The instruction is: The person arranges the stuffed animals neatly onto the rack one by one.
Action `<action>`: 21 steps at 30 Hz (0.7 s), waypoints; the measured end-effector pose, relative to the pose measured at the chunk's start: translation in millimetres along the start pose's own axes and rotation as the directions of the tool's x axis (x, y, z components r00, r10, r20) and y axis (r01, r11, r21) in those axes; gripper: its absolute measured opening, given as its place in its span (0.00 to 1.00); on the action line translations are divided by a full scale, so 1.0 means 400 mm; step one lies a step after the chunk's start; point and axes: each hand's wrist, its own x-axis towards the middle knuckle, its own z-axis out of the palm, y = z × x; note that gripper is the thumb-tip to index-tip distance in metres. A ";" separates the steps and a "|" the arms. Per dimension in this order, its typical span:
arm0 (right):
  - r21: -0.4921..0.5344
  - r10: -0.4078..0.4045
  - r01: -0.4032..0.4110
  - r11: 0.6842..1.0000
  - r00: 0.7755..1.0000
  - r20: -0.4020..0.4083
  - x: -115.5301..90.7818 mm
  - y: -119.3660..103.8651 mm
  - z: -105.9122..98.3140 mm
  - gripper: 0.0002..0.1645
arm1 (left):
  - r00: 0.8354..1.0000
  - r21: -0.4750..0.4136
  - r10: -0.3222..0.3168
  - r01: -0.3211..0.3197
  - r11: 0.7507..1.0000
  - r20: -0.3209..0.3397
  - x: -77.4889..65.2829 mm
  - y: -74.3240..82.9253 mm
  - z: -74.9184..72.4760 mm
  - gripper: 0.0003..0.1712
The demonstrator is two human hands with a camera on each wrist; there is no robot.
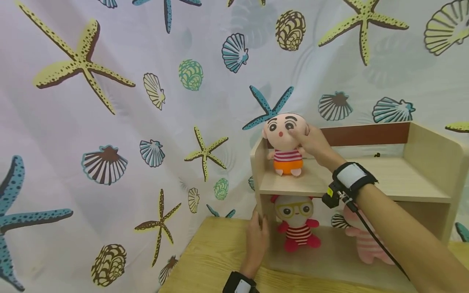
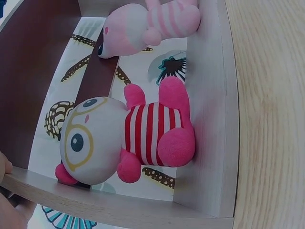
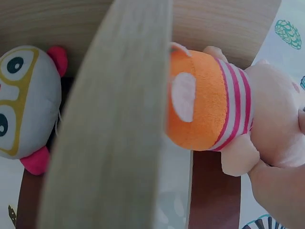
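A plush doll (image 1: 287, 156) with a round head, pink-striped top and orange shorts sits upright at the left end of the wooden shelf unit's (image 1: 351, 199) upper board. My right hand (image 1: 311, 140) holds its head from the right, thumb across the face and the other fingers mostly hidden behind. In the right wrist view that hand (image 3: 281, 191) lies beside the doll's head, and the board's edge hides part of the shorts. Low on the unit's left side panel, my left hand (image 1: 256, 238) grips the panel's edge; the left wrist view shows fingers (image 2: 5, 164) on its inner side.
In the lower compartment sit a plush with yellow glasses and a red-striped body (image 1: 300, 234) and, farther right, a pink striped plush (image 1: 366, 244), partly behind my right forearm. The unit stands on a wooden table (image 1: 209, 252) before a curtain (image 1: 121, 211) printed with starfish and shells.
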 end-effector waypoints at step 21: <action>-0.063 0.038 -0.037 0.997 0.999 0.009 0.010 0.006 -0.006 0.44 | 0.999 0.034 0.024 -0.023 0.999 -0.028 -0.002 -0.007 0.007 0.12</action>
